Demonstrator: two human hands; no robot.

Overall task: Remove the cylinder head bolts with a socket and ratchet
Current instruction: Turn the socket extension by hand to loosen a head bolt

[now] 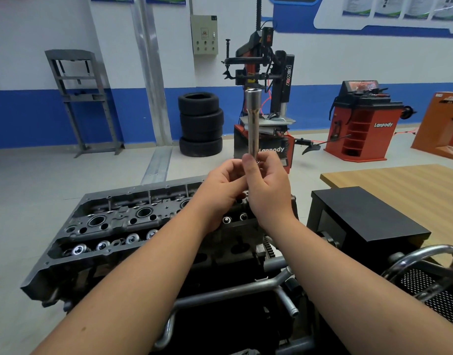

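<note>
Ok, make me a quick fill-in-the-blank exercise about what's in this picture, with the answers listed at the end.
1. Both hands hold the long silver metal socket pointing ____.
2. The grey metal cylinder head lies ____ the hands.
3. The stack of black rubber tyres holds ____ tyres.
4. The right hand grips the socket at its ____ end.

Missing words: upward; below; three; lower

socket: long, polished metal, upright, open end up, lower end gripped between both hands above the engine | cylinder head: grey cast metal, uncovered, valve springs and plug wells showing, on stand below
</note>
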